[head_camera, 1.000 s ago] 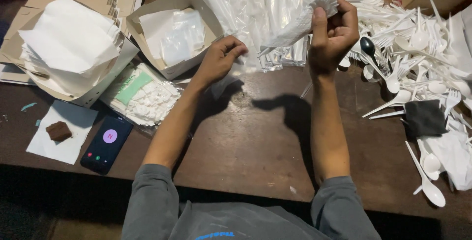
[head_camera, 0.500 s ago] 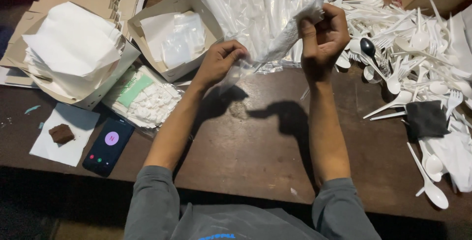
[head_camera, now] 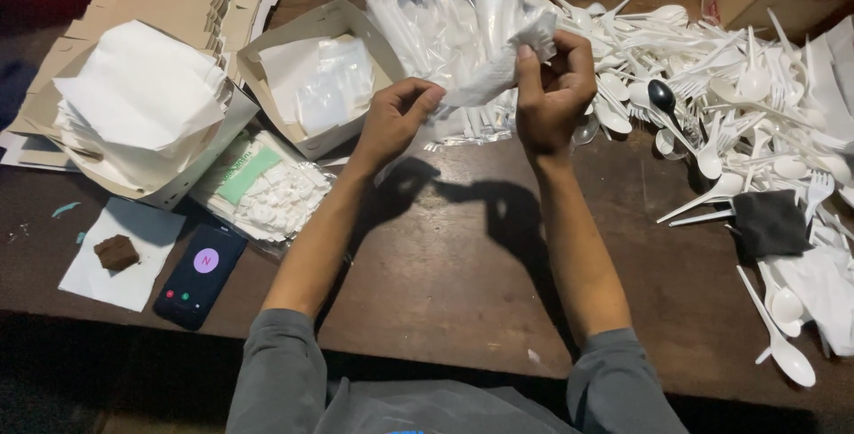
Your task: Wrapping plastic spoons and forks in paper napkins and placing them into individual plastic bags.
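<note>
Both my hands are raised over the dark wooden table (head_camera: 445, 265), holding one clear plastic sleeve with a white napkin inside (head_camera: 498, 65). My right hand (head_camera: 551, 87) pinches its upper end, fingers curled. My left hand (head_camera: 396, 118) grips its lower end. Just behind them lies a pile of similar clear packed cutlery sleeves (head_camera: 445, 25).
Loose white plastic spoons and forks (head_camera: 738, 87) cover the right side, with a dark cloth (head_camera: 769, 221). At left stand an open box of plastic bags (head_camera: 311, 78), a box of white paper (head_camera: 133, 105), a bag of small white pieces (head_camera: 267, 189), a phone (head_camera: 197, 274) and a brown block (head_camera: 116, 252) on paper.
My hands have come closer together and the sleeve is drawn tighter between them. My left hand has risen from the pile's edge.
</note>
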